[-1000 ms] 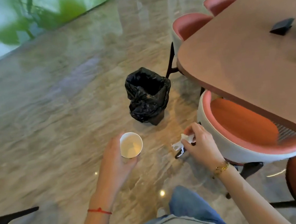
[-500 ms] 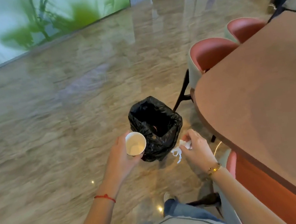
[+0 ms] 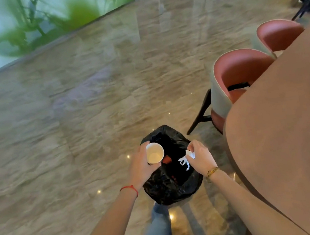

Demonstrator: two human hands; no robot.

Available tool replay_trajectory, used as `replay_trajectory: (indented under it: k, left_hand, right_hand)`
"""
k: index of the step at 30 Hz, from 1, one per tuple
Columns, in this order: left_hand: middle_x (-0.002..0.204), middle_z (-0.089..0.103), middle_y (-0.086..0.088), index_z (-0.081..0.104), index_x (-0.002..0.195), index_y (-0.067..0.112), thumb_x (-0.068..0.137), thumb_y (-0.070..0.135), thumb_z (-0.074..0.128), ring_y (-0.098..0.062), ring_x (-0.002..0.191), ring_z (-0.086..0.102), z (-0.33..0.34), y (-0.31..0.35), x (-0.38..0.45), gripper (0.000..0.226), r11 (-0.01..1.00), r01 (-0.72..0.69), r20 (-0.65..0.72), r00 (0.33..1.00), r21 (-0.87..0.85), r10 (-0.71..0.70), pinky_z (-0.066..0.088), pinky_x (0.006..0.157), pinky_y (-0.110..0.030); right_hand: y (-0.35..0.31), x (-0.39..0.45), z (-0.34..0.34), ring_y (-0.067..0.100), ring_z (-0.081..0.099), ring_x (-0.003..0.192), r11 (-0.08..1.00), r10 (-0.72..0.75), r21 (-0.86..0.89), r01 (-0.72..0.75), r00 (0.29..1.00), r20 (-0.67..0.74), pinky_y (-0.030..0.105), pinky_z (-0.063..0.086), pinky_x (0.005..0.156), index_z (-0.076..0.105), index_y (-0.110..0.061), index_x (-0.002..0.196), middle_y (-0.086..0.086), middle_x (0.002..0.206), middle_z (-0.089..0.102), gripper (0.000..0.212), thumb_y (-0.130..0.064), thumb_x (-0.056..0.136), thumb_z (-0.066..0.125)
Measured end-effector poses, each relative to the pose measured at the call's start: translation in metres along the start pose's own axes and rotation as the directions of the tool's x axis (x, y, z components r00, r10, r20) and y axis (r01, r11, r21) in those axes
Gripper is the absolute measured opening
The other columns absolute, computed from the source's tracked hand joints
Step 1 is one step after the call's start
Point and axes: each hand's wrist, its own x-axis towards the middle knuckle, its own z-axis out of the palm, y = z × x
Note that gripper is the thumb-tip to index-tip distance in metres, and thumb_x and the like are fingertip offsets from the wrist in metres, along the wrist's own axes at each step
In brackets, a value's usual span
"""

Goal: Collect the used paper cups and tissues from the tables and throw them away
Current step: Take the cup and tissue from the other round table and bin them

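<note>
Head view gives us, largest first, the polished marble floor [image 3: 71, 130], then the brown table [image 3: 293, 125] filling the right side with two pink chairs [image 3: 242, 71] tucked against its far edge. Below centre we see the bin lined with a black bag [image 3: 173, 187] standing on the floor just beside the table. Our left hand [image 3: 140, 167] is curled round a white paper cup [image 3: 154, 154], mouth tilted toward us (a pale residue shows inside), held over the bin's left rim. Our right hand [image 3: 201, 157] pinches a crumpled white tissue [image 3: 185, 160] between thumb and fingertips, its shreds dangling above the open bag.
</note>
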Motion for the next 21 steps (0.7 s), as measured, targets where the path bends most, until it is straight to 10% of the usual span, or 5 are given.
replay_trajectory:
  k: [11,21]
  left_hand:
    - [0.153,0.030,0.002,0.023,0.150,0.022,0.077,0.031,0.078,-0.019,0.140,0.030,0.014,-0.032,0.159,0.091,0.999,-0.031,0.365,0.931,0.024,0.020,0.030,0.113,-0.036]
    - [0.141,0.048,0.009,0.047,0.137,0.025,0.093,0.033,0.059,-0.017,0.098,0.063,-0.055,-0.026,0.179,0.046,0.986,-0.155,0.231,0.963,0.059,0.138,0.048,0.087,-0.028]
  right_hand:
    - [0.001,0.107,0.034,0.017,0.054,0.111,0.944,0.325,0.040,-0.329,0.943,0.072,0.028,0.047,0.090,0.051,-0.018,0.118,0.000,0.124,0.053,0.029,-0.023,0.090,0.058]
    - [-0.022,0.117,-0.009,0.010,0.046,0.120,0.988,0.156,0.008,-0.156,0.985,-0.076,0.029,0.043,0.101,0.051,-0.024,0.127,-0.008,0.126,0.053,0.038,-0.031,0.091,0.057]
